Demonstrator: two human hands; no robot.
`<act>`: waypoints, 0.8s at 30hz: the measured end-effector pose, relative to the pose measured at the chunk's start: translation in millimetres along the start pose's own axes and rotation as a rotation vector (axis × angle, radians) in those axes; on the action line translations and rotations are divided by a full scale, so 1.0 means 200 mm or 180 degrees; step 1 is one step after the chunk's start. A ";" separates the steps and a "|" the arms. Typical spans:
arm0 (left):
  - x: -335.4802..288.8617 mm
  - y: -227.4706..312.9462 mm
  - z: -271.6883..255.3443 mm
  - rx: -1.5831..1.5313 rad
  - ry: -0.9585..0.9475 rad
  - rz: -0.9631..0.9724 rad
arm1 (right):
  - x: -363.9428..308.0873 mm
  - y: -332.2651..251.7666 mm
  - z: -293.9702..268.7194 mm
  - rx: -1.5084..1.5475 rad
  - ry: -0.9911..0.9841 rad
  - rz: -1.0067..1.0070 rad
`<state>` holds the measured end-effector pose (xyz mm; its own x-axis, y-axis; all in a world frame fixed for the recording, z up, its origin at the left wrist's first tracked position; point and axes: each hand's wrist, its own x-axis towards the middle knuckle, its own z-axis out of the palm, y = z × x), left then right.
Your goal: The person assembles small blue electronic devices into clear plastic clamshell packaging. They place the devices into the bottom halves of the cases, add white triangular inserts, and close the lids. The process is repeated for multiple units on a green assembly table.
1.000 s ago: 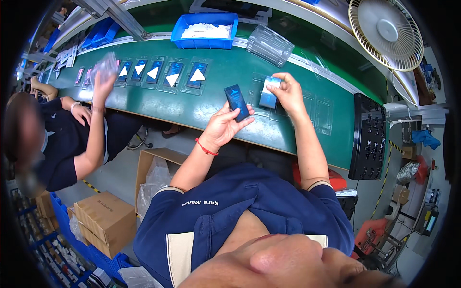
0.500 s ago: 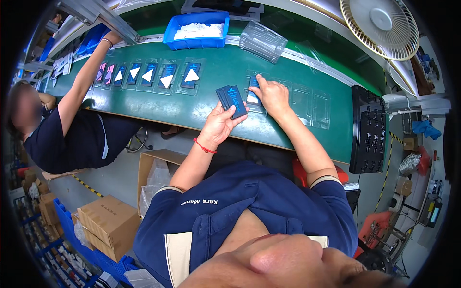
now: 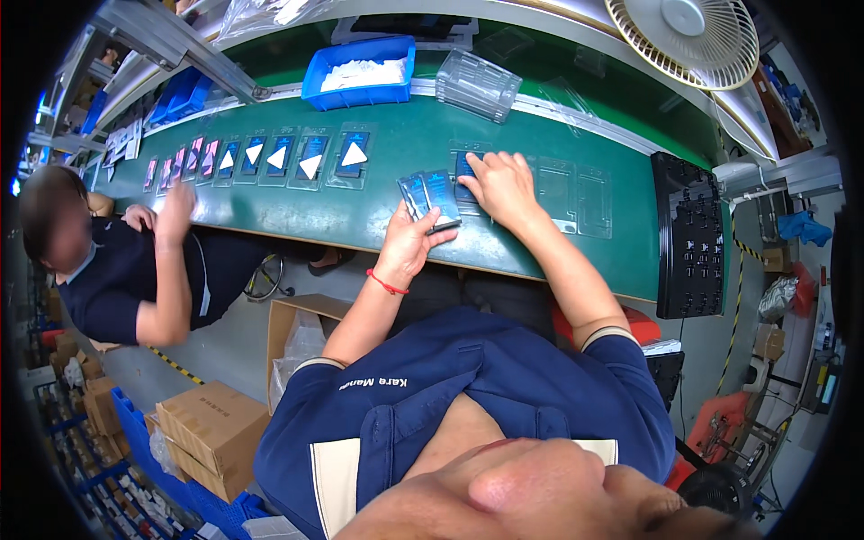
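My left hand (image 3: 409, 241) holds a small fanned stack of flat black phone batteries (image 3: 437, 196) with blue print, thumb on top, over the table's near edge. Beside it, my right hand (image 3: 504, 189) is bent over a clear plastic blister tray (image 3: 470, 146). Its thumb and fingertips touch another phone battery (image 3: 465, 166) lying in that tray, and the hand covers part of it. Clear trays without batteries (image 3: 558, 193) lie to the right of this hand. To the left runs a row of trays with batteries, several bearing white triangles (image 3: 355, 155).
A blue bin (image 3: 315, 79) with white pieces and stacked clear trays (image 3: 477, 83) stand along the back of the green table (image 3: 297, 211). A black tray (image 3: 688, 238) is at the right end, a fan (image 3: 688, 36) above. At left sits another person (image 3: 117, 261).
The batteries in my left hand are spread wider apart. My right hand stays at the same tray, its fingers shifted slightly. The other person's outstretched arm has come back toward their body.
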<state>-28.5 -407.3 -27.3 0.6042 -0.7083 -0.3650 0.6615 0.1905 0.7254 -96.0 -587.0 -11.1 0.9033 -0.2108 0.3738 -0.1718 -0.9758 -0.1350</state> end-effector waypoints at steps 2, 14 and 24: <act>-0.02 0.01 0.06 0.0268 0.0138 0.0139 | -0.06 -0.02 0.01 0.1280 0.0163 0.0424; 0.01 -0.17 0.18 -0.0137 -0.0930 -0.0490 | -0.19 0.27 -0.13 0.1615 -0.0256 0.1633; -0.02 -0.20 0.21 0.0027 -0.0753 -0.0418 | -0.23 0.20 -0.14 -0.0314 -0.0352 0.0468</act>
<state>-75.3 -440.3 -30.4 0.3922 -0.8659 -0.3106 0.7230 0.0814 0.6861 -156.4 -617.3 -7.6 0.9024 -0.3490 0.2528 -0.3377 -0.9371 -0.0882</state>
